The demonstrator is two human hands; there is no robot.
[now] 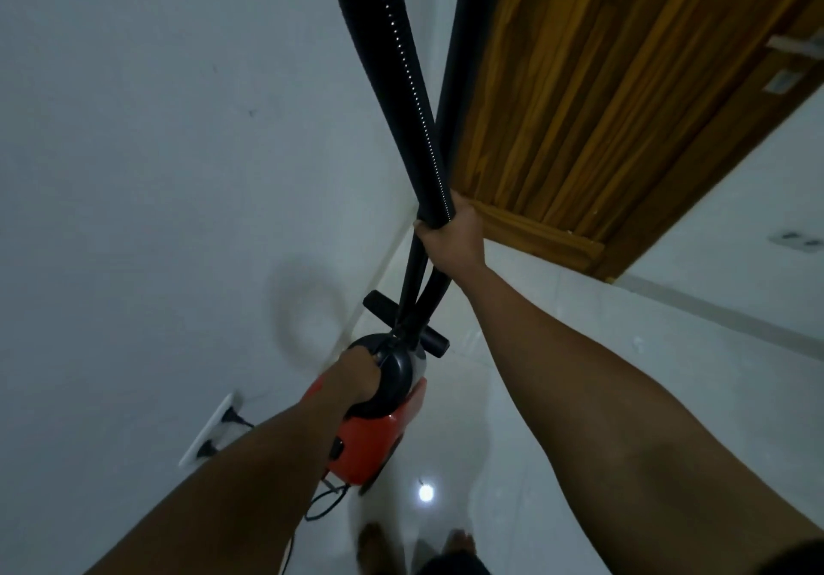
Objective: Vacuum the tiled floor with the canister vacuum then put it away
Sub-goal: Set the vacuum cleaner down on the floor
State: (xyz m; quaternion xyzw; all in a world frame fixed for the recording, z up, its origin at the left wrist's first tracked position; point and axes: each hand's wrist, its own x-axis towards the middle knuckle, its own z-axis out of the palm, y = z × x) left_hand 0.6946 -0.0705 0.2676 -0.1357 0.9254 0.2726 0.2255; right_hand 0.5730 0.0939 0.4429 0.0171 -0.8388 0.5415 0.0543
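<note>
A red and black canister vacuum [370, 445] hangs above the white tiled floor [557, 396], close to the white wall. My left hand [356, 378] grips its black top handle. My right hand [455, 235] is higher up and holds the ribbed black hose [401, 70] and the smooth black wand [463, 70] together where they cross. Both run up out of the top of the view. The black floor nozzle [403, 322] sits crosswise just above the canister. A black power cord [325, 503] dangles under the canister.
A white wall [156, 151] fills the left, with a socket plate [209, 427] holding two black plugs. A wooden door [593, 97] with a metal handle [798, 46] stands at the upper right. My bare feet [419, 543] show at the bottom. A lamp reflection glints on the tiles.
</note>
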